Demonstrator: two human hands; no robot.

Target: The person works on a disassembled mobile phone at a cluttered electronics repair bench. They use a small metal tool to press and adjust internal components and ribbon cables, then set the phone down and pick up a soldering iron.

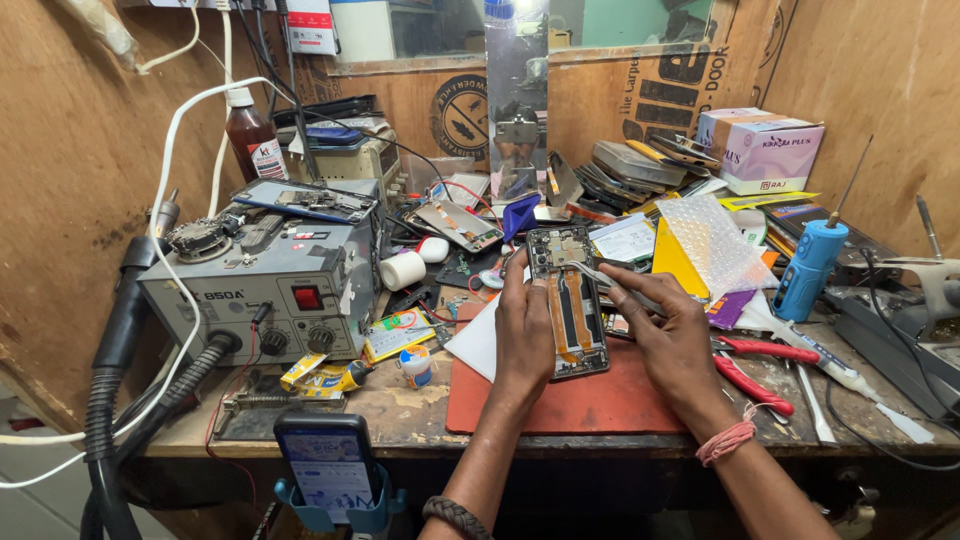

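Red mat underlies the opened phone, steadied by the left hand's closed grip, while the right hand pinches tweezers.

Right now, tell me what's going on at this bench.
A person is working on an opened phone with its back off, lying on a red mat. The left hand steadies the phone's left edge. The right hand holds metal tweezers, tips at the phone's upper part. A grey hot-air station and red-handled pliers sit nearby.

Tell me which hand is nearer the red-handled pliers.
Right. The right hand sits just beside the red-handled pliers, while the left hand is farther off, across the opened phone.
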